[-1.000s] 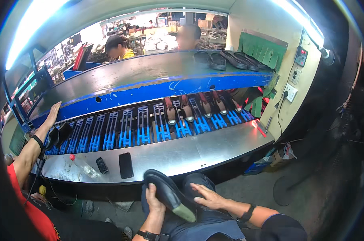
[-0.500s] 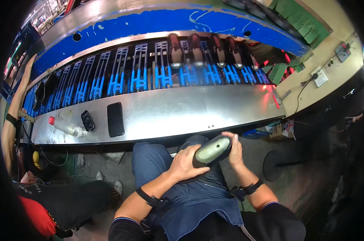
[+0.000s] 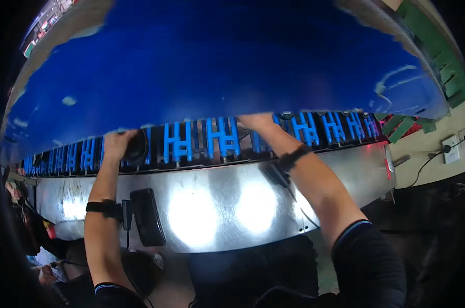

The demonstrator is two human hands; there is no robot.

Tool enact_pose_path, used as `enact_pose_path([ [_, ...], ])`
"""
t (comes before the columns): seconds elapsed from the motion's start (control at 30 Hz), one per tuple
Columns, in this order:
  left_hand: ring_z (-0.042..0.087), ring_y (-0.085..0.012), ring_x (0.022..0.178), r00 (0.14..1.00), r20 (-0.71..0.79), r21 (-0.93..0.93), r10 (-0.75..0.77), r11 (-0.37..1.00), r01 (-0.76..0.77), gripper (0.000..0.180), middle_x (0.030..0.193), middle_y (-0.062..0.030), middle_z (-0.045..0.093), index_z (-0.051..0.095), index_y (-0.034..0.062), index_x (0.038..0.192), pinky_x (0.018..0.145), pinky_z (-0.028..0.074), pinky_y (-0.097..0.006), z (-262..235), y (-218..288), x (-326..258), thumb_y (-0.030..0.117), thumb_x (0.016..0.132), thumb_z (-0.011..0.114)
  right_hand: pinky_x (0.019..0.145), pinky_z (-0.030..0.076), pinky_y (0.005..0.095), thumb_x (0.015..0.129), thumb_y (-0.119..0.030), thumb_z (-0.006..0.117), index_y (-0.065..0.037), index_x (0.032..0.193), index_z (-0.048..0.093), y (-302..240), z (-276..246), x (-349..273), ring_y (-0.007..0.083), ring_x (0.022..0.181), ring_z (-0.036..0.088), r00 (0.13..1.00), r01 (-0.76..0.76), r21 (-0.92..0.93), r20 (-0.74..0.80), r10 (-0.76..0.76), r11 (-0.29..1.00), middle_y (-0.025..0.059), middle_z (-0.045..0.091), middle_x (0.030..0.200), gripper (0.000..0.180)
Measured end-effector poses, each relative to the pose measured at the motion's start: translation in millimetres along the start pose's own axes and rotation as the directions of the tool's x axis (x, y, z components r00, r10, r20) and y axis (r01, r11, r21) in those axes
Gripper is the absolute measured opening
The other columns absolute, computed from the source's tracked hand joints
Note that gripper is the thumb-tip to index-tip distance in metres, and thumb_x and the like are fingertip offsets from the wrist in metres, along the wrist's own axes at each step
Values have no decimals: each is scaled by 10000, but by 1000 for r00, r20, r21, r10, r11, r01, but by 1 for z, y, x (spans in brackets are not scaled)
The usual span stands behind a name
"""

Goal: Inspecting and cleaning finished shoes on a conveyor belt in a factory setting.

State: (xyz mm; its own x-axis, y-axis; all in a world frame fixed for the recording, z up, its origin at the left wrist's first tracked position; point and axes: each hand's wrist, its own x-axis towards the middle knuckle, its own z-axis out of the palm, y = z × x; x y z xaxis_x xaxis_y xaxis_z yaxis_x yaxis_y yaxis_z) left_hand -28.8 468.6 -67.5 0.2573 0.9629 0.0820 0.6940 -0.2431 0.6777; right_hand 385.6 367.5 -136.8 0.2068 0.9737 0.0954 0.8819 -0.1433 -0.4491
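Observation:
My left hand [image 3: 118, 143] is at the conveyor's slatted blue racks [image 3: 225, 138], its fingers closed on a dark shoe [image 3: 137, 149] with a rounded end hanging toward me. The shoe's far part is hidden by the overhanging blue panel [image 3: 217, 61]. Farther right, my right hand [image 3: 256, 122] reaches in over the racks under the same panel edge. Its fingers are out of sight there, so what they hold, if anything, does not show. Both forearms, each with a black wrist strap, stretch over the metal ledge [image 3: 340, 177].
A black phone [image 3: 146, 216] lies on the ledge beside my left forearm. A clear bottle [image 3: 69, 230] is left of that forearm. Another person's hand [image 3: 13, 191] shows at the far left. On the right are a wall socket [image 3: 451, 149] and green strips [image 3: 404, 128].
Both hands have gone from my lap up to the racks, the left one with the shoe. My view has shifted, and the blue panel now covers much of the racks.

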Motion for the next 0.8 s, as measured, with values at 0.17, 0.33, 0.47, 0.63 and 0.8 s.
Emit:
enact_pose_path([
  [0.17,509,-494,1226,973,-190,343,-129,920,189,742,1448,-306,386,371,32,1444,1003,466,-480,25,-67,-12,199,826,745,1123,358,448,829,-581,646,-44,1370,534,-9,-1,17,366,1343,455,942,-117,-60,310,130,991,179,481,1459,770],
  [0.33,470,-485,1286,920,234,324,313,867,-378,755,1497,-279,332,424,34,1426,1042,457,-472,8,62,-108,155,776,790,937,457,321,773,-247,698,-32,1426,447,8,-127,-146,172,1046,569,919,-394,858,377,119,328,78,615,1106,732],
  [0.47,504,-433,1275,769,442,153,462,805,-573,666,1502,-247,325,498,35,1364,1023,482,-470,10,216,-182,147,777,791,1062,404,369,711,-182,795,-50,1466,427,30,-170,-317,275,1235,524,949,-301,837,309,61,456,169,555,1327,851],
  [0.63,527,-407,1262,423,399,-46,813,479,-877,616,1504,-230,341,511,29,1360,1013,492,-451,15,385,-230,98,800,758,1118,390,434,751,-141,748,-22,1427,455,35,-140,-440,409,1338,458,953,15,280,-295,71,960,267,485,1405,747],
  [0.8,438,-402,1358,207,184,46,961,201,-978,546,1464,-232,432,471,18,1399,1123,380,-434,38,522,-213,93,889,650,1004,486,437,720,-30,775,-10,1316,530,49,-117,-436,411,1185,577,797,112,275,-599,79,955,236,581,1282,645],
])
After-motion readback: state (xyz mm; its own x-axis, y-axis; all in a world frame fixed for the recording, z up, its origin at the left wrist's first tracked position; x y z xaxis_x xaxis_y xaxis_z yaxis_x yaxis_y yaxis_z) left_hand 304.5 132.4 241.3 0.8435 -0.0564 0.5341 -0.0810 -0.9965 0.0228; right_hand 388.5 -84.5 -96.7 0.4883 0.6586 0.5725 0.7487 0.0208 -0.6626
